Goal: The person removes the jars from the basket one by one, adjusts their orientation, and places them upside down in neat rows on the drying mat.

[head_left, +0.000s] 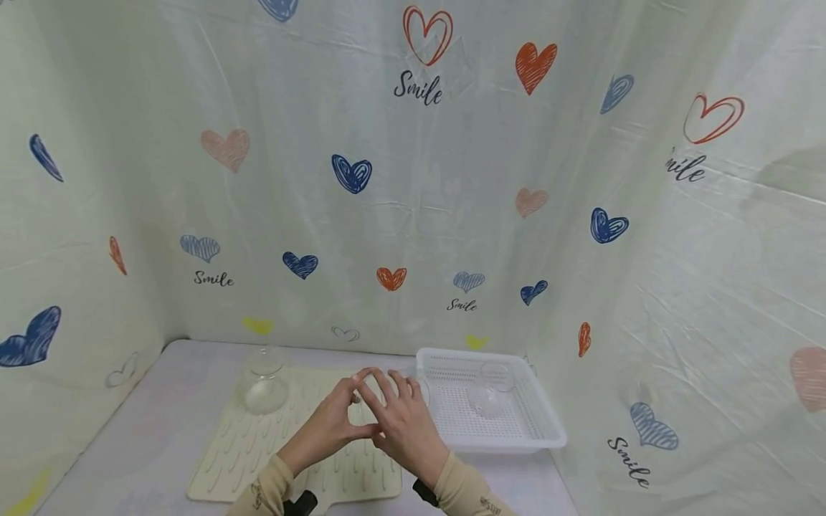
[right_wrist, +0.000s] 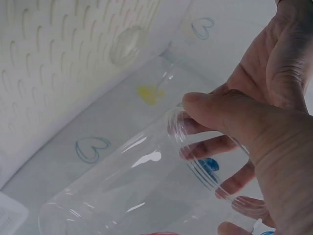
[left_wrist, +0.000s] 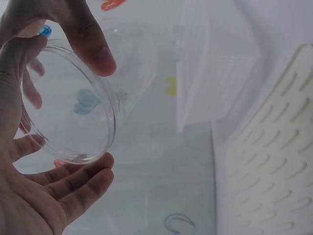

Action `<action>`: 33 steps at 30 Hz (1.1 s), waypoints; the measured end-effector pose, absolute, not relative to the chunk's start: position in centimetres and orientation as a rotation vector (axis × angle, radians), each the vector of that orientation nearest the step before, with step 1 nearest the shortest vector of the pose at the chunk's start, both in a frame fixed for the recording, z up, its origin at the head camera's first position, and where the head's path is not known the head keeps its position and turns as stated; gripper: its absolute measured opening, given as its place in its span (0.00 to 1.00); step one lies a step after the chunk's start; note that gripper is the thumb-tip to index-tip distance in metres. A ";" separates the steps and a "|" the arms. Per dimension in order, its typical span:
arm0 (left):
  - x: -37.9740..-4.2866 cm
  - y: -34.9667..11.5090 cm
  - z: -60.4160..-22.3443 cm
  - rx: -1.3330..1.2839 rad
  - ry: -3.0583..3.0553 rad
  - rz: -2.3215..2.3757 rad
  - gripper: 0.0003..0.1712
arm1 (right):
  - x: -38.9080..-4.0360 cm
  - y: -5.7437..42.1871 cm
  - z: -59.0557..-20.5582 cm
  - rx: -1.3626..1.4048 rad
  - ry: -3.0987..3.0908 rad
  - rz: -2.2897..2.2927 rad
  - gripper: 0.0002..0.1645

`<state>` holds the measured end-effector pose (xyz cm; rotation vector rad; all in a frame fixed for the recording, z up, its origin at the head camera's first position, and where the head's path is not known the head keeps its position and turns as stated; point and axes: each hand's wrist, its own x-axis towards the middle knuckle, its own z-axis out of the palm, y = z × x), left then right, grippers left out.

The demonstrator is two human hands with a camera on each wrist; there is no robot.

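Left hand and right hand grip a transparent jar round its rim, off the mat (its far edges look faint); likely working the rim, next calling for one steadying hand.

Our forearms slant in from about 7 and 5 o'clock; our left hand and right hand meet near 6 o'clock, gripping, fingers bent, thumbs close together.
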<state>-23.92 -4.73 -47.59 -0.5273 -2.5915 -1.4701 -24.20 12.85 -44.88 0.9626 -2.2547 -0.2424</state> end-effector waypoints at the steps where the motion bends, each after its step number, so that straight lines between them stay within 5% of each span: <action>1: -24.0 -4.8 -47.6 -0.522 -2.584 -1.484 0.54 | -24.2 13.0 -44.8 0.962 -2.252 -0.224 0.75; 9: -24.4 -6.1 -47.5 -0.409 -2.607 -1.465 0.55 | -24.6 15.4 -42.7 0.920 -2.332 0.175 0.70; 19: -24.3 -7.3 -47.0 -0.379 -2.609 -1.460 0.53 | -26.4 18.3 -42.2 0.380 -2.437 1.751 0.46; 26: -24.1 -7.1 -47.2 -0.404 -2.613 -1.445 0.55 | -27.4 18.8 -45.1 0.076 -2.366 2.611 0.59; 33: -24.1 -7.1 -47.4 -0.427 -2.611 -1.437 0.56 | -27.6 18.4 -47.2 -0.003 -2.192 2.976 0.67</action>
